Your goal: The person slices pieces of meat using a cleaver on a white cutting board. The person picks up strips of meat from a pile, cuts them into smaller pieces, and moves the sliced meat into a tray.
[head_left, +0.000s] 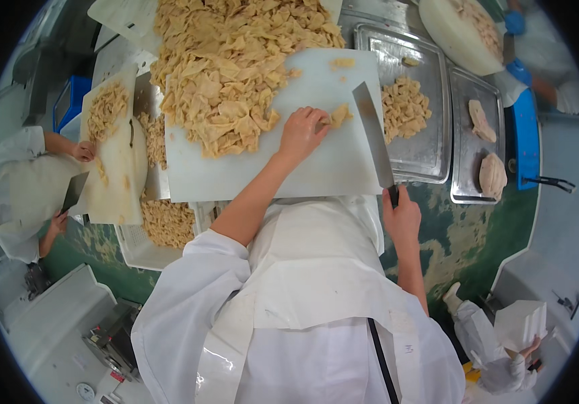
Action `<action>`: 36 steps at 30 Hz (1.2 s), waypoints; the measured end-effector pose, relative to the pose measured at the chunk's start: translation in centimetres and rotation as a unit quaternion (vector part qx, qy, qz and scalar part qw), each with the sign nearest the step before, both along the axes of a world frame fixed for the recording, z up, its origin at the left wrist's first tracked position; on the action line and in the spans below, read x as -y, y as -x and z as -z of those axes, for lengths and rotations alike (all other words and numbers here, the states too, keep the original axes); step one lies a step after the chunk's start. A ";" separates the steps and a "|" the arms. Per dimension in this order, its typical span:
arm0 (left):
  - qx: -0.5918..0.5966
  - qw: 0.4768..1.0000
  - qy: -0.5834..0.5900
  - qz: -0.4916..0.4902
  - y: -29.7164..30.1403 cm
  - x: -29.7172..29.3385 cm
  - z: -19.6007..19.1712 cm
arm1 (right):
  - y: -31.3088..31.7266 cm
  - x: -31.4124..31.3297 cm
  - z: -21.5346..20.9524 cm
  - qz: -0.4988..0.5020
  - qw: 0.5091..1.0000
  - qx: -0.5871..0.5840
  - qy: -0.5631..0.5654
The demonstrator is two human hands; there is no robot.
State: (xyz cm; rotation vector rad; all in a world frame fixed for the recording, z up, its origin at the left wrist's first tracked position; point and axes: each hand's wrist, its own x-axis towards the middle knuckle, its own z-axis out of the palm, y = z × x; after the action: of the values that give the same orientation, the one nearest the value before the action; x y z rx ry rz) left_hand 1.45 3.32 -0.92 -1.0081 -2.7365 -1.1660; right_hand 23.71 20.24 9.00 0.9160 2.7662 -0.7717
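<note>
On board (195,176), pale piece (340,115) beside left grip (303,132), seemingly touching

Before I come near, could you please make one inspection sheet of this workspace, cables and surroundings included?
Surface: white cutting board, bare toward its near edge.
Job items: pile of pale yellow pieces over the board's far left part; long knife slanting across its right edge.
Clutter: metal tray with cut chunks; second metal tray, farther right, with two larger pieces.
Fingers: left fingers at a small yellow piece, grip unclear; right fingers closed around the knife handle.
Cables: nothing certain; black strap or cord on the white clothing.
Surroundings: co-worker at left with a cleaver; patchy green floor.
</note>
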 end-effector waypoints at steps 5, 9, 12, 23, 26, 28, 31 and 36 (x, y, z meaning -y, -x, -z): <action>-0.018 0.999 -0.043 -0.001 -0.5 0.5 0.9 | 0.3 0.7 -0.8 -0.043 0.999 0.005 0.010; -0.027 0.998 -0.064 -0.001 -1.2 0.5 1.1 | -0.5 0.1 0.4 -0.078 0.997 0.011 -0.015; -0.104 0.992 -0.070 0.008 -1.6 0.8 1.1 | -1.1 0.1 0.4 -0.060 0.998 0.013 -0.008; -0.091 0.995 -0.036 0.002 -1.3 0.7 0.3 | -1.6 -0.1 0.2 -0.026 0.998 -0.027 0.059; 0.047 0.993 0.106 -0.013 0.9 0.2 -1.2 | -1.7 -0.4 0.3 0.034 0.996 -0.056 0.067; 0.143 0.984 0.108 0.004 2.7 -0.7 -4.3 | -1.4 -1.3 1.4 0.056 0.993 -0.070 0.081; 0.162 0.983 0.057 0.069 6.2 -0.9 -6.6 | -0.9 -1.6 1.8 0.080 0.988 -0.080 0.102; 0.473 0.864 -0.117 0.126 10.8 -3.2 -15.0 | -0.7 -2.5 2.0 0.059 0.982 -0.085 0.160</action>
State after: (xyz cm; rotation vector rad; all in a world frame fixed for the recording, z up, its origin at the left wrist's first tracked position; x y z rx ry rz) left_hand -9.38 6.52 14.12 -0.9348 -2.9600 -2.5388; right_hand 24.41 22.70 6.99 0.9931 2.6266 -1.3243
